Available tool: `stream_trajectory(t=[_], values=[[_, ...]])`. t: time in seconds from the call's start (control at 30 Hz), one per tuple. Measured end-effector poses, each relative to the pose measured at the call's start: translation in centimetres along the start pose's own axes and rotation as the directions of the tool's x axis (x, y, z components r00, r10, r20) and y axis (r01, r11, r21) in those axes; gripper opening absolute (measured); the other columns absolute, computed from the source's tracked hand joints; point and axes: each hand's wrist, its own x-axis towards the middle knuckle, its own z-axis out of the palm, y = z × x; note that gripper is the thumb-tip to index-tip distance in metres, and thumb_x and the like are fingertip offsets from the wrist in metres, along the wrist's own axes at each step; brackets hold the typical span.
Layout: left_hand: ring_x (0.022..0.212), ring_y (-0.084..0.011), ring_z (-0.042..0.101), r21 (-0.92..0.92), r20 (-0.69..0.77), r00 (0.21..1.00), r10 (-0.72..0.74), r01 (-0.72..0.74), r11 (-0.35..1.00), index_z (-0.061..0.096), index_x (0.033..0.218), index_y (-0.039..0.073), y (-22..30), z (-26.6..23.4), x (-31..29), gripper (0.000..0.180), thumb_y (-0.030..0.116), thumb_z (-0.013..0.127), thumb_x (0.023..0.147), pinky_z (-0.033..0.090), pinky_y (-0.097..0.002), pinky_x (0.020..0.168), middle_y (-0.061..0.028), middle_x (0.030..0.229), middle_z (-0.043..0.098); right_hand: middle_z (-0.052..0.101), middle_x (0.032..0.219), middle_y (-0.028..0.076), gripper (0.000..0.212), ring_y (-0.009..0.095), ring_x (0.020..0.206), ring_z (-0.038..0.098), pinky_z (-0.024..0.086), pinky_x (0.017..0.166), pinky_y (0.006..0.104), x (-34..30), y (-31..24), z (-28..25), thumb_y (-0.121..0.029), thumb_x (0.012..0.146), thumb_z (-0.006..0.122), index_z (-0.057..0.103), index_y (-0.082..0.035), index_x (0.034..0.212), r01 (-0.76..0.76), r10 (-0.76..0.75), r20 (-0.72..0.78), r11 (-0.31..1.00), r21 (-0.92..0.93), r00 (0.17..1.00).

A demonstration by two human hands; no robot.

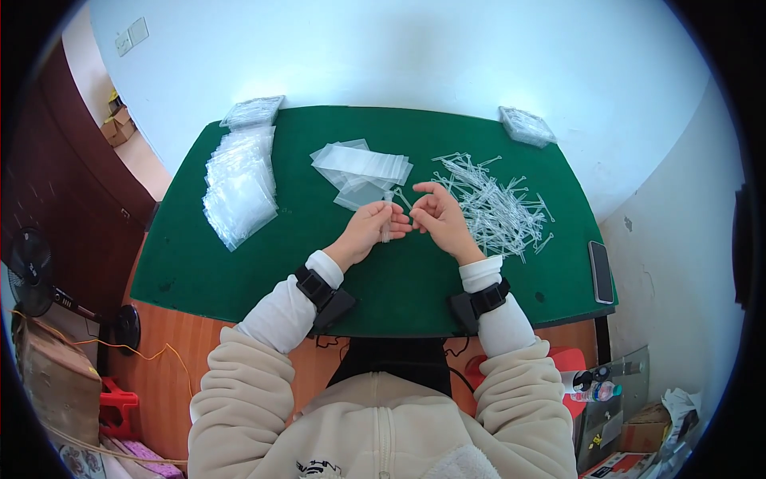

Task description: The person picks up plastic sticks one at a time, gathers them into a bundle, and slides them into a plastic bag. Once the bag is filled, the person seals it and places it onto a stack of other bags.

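My left hand (372, 227) grips a small clear plastic bag (387, 219), held upright over the green table (239, 263). My right hand (439, 215) is right beside it, fingers curled, its fingertips meeting the bag's top; whether it pinches one of the thin white plastic pieces is too small to tell. A loose heap of thin white plastic sticks (495, 203) lies just right of my right hand. A small pile of empty clear bags (361, 169) lies just beyond my hands.
A long row of filled clear bags (239, 184) lies at the table's left, with a bag stack (252, 112) at the far left corner and another (527, 125) at the far right corner. A dark phone (601, 271) rests near the right edge. A fan (32, 275) stands on the floor to the left.
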Motion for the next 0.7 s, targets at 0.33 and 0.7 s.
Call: stream_trajectory(t=[0.33, 0.7], values=[[0.094, -0.0228, 0.06, 0.063, 0.126, 0.99, -0.062, 0.054, 0.997, 0.05, 0.104, 0.0, 0.37, 0.39, -0.56, 0.025, 0.021, 0.037, 0.096, 0.049, -0.0334, 0.082, -0.0133, 0.101, 0.057, 0.051, 0.086, 0.006, 0.041, 0.013, 0.068, 0.061, 0.051, 0.061, 0.0237, 0.01, -0.23, -0.08, 0.004, 0.082, 0.047, 0.044, -0.002, 0.123, -0.102, 0.108, -0.019, 0.974, 0.2, 0.994], [0.094, -0.0228, 0.06, 0.074, 0.128, 0.988, -0.082, 0.073, 0.995, 0.05, 0.104, 0.0, 0.24, 0.37, -0.49, 0.025, 0.02, 0.038, 0.096, 0.049, -0.0336, 0.083, -0.0134, 0.101, 0.057, 0.051, 0.084, 0.003, 0.039, 0.016, 0.071, 0.062, 0.052, 0.064, 0.0249, -0.05, -0.38, -0.22, 0.004, 0.082, 0.044, 0.045, -0.002, 0.121, -0.048, 0.069, -0.114, 0.983, 0.177, 0.991]])
